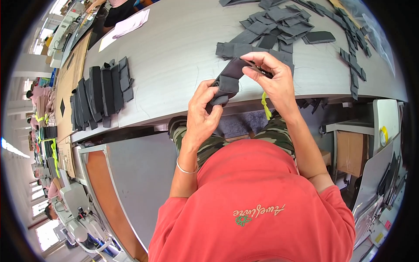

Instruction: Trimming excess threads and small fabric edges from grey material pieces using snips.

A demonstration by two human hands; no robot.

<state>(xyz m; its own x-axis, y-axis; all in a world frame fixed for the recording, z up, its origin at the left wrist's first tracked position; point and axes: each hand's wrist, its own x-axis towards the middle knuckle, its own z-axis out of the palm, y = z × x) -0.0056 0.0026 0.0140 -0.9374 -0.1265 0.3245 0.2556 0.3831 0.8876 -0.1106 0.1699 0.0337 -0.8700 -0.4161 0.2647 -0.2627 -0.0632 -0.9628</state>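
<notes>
Both my hands hold one dark grey fabric strip (230, 78) over the near edge of the grey table (174, 52). My left hand (201, 114) pinches its folded lower end. My right hand (273, 78) grips the upper end together with a small dark tool whose kind I cannot tell. A yellow-green cord (265, 107) hangs below my right hand. A loose heap of similar grey fabric pieces (275, 30) lies just beyond my hands.
A neat row of stacked dark fabric pieces (101, 94) lies at the table's left end. More strips (354, 65) are scattered at the right. White paper sheets (126, 26) lie far left. Sewing machines (76, 214) and other people are at the left.
</notes>
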